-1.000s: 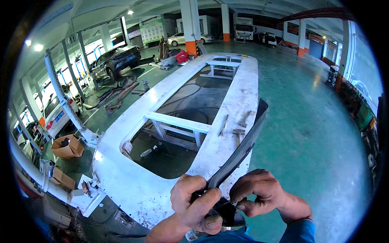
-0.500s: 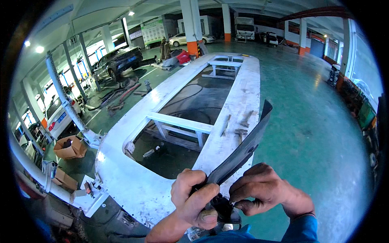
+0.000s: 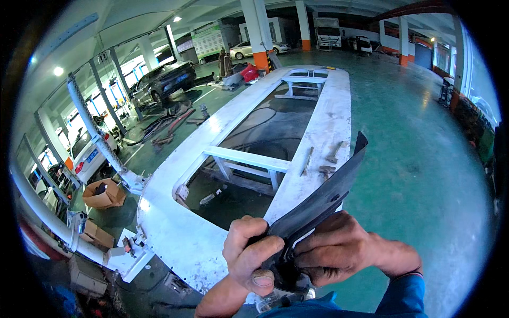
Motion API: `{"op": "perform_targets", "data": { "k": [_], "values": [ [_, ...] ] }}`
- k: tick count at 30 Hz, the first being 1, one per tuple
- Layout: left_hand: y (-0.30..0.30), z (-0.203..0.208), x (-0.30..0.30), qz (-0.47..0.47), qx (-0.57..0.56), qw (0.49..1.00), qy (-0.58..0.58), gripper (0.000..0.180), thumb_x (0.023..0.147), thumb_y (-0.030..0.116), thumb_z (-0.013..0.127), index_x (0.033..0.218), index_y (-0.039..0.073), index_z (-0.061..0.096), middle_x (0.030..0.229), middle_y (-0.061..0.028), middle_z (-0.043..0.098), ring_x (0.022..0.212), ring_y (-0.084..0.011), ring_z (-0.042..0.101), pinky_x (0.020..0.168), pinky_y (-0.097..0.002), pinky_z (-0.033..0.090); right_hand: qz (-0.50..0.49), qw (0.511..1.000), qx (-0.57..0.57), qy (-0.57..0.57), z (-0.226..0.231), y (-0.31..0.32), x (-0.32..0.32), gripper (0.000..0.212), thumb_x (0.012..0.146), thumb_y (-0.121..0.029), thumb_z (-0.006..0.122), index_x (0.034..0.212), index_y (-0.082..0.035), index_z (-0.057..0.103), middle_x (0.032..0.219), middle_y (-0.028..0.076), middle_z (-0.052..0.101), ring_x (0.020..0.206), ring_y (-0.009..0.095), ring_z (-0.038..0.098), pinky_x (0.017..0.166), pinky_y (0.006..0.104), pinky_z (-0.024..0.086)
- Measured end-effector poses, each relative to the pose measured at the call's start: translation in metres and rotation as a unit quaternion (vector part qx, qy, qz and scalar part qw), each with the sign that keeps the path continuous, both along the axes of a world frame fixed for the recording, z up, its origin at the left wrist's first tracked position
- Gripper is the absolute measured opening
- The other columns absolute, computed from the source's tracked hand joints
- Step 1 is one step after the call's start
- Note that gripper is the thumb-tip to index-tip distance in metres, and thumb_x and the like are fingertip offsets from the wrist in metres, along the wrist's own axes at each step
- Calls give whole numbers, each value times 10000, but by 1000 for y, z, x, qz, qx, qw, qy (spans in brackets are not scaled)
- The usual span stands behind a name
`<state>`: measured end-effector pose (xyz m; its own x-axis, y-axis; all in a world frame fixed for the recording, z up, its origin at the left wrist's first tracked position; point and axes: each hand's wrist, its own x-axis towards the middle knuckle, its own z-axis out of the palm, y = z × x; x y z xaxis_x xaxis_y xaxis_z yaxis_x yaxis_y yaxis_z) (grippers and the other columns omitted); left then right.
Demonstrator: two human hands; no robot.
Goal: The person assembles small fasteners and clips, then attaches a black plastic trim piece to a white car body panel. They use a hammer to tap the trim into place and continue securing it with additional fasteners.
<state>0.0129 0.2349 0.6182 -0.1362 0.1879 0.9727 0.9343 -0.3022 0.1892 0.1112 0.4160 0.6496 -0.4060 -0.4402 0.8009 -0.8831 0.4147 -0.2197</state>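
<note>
A long black curved strip (image 3: 324, 197), like a plastic or rubber trim piece, rises from my hands up to the right. My left hand (image 3: 251, 253) pinches its lower end from the left, thumb on top. My right hand (image 3: 342, 248) grips the same end from the right, fingers wrapped around it. Both hands hover over the near end of a large white vehicle frame (image 3: 183, 241). A small metal part (image 3: 281, 299) shows just under my hands.
The white frame runs away from me with open cut-outs and a crossbar (image 3: 246, 158). A few small tools (image 3: 328, 159) lie on its right rail. Cardboard boxes (image 3: 103, 195) sit at the left. Parked cars (image 3: 161, 82), pillars (image 3: 257, 32) and green floor (image 3: 419, 159) surround it.
The view has dropped closer to the frame's near end. Both hands stay on the strip's lower end, and the strip's angle is nearly the same.
</note>
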Motion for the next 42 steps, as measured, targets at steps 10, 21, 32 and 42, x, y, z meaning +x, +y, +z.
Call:
{"op": "perform_targets", "data": {
  "k": [10, 21, 32, 42],
  "values": [
    [-6, 2, 3, 29, -37, 999, -12, 699, 981, 653, 361, 907, 21, 651, 902, -147, 509, 684, -232, 505, 582, -361, 410, -17, 999, 16, -43, 3, 0, 2, 139, 769, -101, 716, 869, -25, 656, 901, 107, 673, 645, 263, 660, 538, 365, 537],
    [4, 4, -8, 10, 18, 999, 30, 584, 968, 532, 459, 872, -7, 663, 840, -149, 526, 579, -246, 504, 473, -346, 370, 45, 996, -22, -70, 9, 1, -8, 103, 707, 5, 699, 799, -36, 723, 848, 112, 720, 629, 222, 688, 535, 326, 533],
    [2, 4, -5, 57, -31, 998, -23, 644, 1015, 582, 320, 881, 37, 636, 873, -164, 531, 642, -247, 512, 542, -366, 398, -69, 994, 81, -37, 23, 6, 4, 134, 782, -88, 757, 893, -21, 725, 907, 149, 721, 602, 236, 685, 488, 315, 535],
    [7, 10, -7, 32, -42, 999, -3, 635, 1008, 588, 353, 870, 38, 639, 866, -154, 522, 648, -240, 520, 540, -367, 397, -43, 993, 93, -50, 20, 17, -1, 148, 836, -168, 695, 858, -33, 638, 925, 103, 667, 640, 247, 657, 496, 349, 517]
  ]
}}
